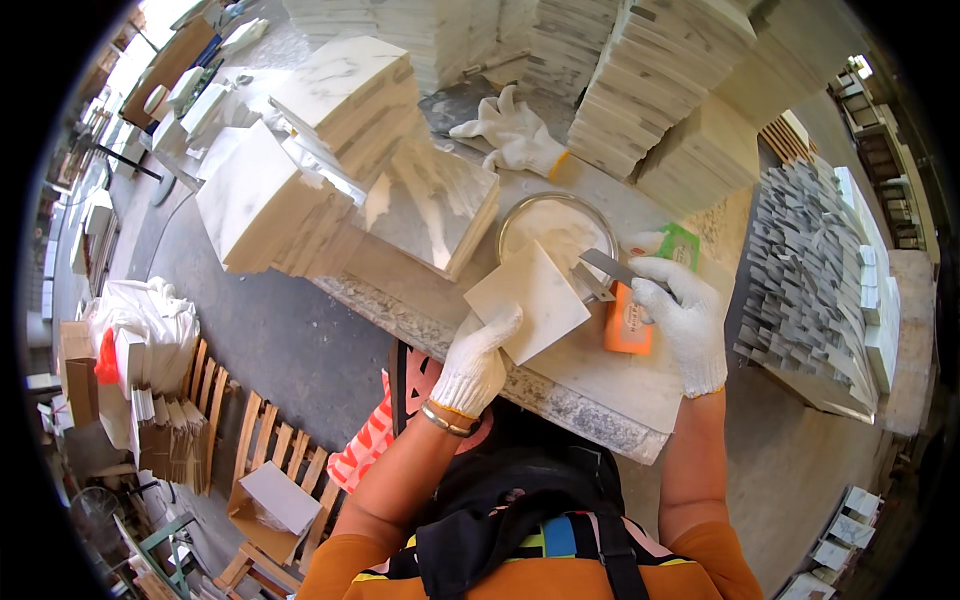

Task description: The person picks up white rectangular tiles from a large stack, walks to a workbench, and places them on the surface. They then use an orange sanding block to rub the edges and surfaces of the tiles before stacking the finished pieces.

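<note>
My left hand [477, 362], in a white knit glove, grips the near left edge of a square white marble tile [530, 300]. The tile is tilted over the bench, in front of a round metal-rimmed tin [555, 222] of off-white paste. In my right hand [688, 310], also gloved, a flat grey metal scraper [606, 265] is pinched between fingers and thumb. Its blade is close to the tile's right corner; whether it touches, I cannot tell. An orange box [628, 322] stands beside the right hand, and a bright green packet [680, 246] lies just beyond.
Marble tile stacks [330, 90] crowd the bench's left and back. A spare white glove [515, 135] lies behind the tin. Many grey strips [805, 270] cover a surface at right. Wooden pallets [275, 440] and cartons [170, 430] sit on the floor at lower left.
</note>
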